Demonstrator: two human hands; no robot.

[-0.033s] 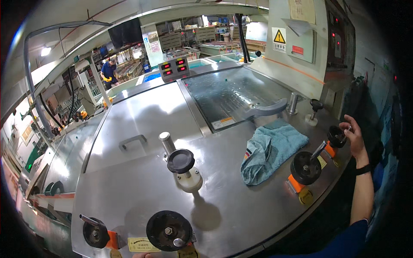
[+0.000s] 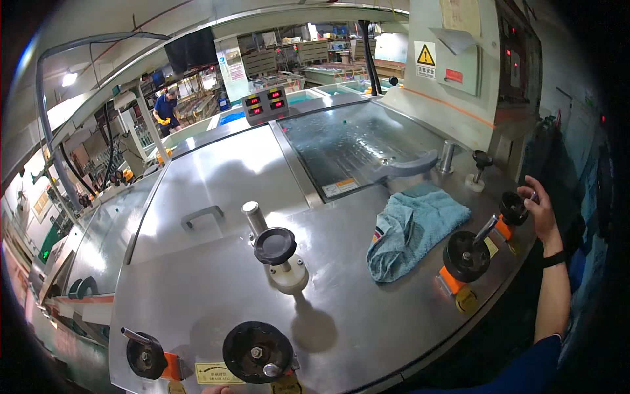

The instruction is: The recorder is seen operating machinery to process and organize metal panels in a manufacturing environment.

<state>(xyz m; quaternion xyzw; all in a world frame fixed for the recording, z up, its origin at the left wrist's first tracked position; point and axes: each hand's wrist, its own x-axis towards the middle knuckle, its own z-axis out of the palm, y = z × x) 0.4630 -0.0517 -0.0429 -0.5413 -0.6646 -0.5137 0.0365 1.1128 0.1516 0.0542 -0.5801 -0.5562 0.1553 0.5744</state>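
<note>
My right hand (image 2: 541, 210) reaches in from the right, a black band on its wrist. Its fingers are closed round the small crank handle (image 2: 533, 196) of a black handwheel (image 2: 513, 207) on an orange mount at the machine's right edge. Beside it stands a larger black handwheel (image 2: 466, 256) with a metal crank. Of my left hand (image 2: 218, 390) only a sliver of skin shows at the lower edge, beneath a yellow label and next to a big black handwheel (image 2: 258, 352); its fingers are hidden. A crumpled blue-green towel (image 2: 415, 230) lies on the steel top.
A black knob (image 2: 275, 246) rises mid-top, another handwheel (image 2: 146, 355) sits at the front left. Behind are a steel lid (image 2: 216, 190), a wet clear cover (image 2: 357, 141) with a grey handle, and a display box (image 2: 265, 106). A person (image 2: 167, 111) stands far left.
</note>
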